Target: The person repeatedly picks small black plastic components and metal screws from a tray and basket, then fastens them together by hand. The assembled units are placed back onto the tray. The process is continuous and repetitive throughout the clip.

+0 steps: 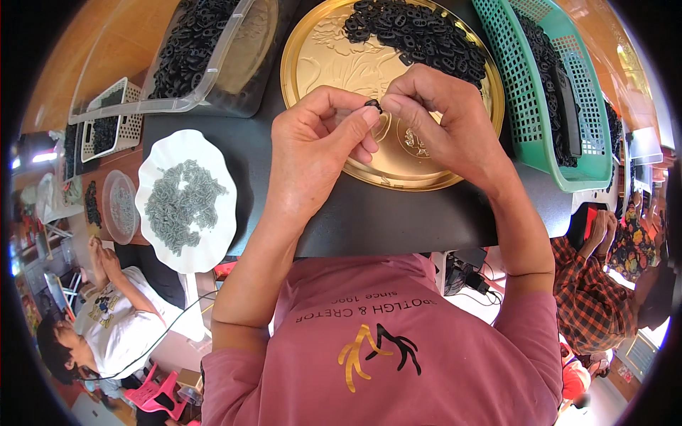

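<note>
Small assembly workshop, trays and green basket (529, 99) of black parts (419, 32), co-workers seated at neighbouring tables

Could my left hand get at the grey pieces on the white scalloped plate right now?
Probably yes, once freed: the left hand is pinching a small black ring, but the white scalloped plate of grey pieces lies uncovered on its side.
</note>
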`<state>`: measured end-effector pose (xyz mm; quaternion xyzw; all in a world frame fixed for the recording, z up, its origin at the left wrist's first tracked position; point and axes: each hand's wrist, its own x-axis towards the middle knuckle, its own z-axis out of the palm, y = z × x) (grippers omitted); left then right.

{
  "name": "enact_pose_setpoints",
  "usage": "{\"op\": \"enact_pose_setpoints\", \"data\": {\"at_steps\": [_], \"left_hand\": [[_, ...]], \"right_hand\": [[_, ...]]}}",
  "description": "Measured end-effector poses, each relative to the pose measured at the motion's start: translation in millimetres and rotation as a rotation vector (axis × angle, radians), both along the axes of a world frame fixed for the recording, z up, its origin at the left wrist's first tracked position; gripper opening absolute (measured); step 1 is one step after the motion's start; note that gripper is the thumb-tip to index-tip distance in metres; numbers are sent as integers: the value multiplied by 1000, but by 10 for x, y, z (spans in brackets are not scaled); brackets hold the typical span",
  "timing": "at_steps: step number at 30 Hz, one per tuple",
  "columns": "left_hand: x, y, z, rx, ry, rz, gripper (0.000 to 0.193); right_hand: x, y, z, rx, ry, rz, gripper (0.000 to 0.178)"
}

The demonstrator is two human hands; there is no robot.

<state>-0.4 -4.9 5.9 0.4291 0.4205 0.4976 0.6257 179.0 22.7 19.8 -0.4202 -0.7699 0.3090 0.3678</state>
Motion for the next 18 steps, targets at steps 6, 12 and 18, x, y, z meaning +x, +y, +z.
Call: {"op": "enact_pose_setpoints", "data": {"at_steps": [6,12,18], "left_hand": [[-13,-7,-12,15,23,-15,11],[-6,10,-38,7,25,-19,11],[-7,33,-34,-48,-56,-56,15]], "right_hand": [[-30,-35,29,-101,8,-21,11],[-60,-64,46,-270,79,-55,13],[38,12,46,-178,-7,-37,18]]}}
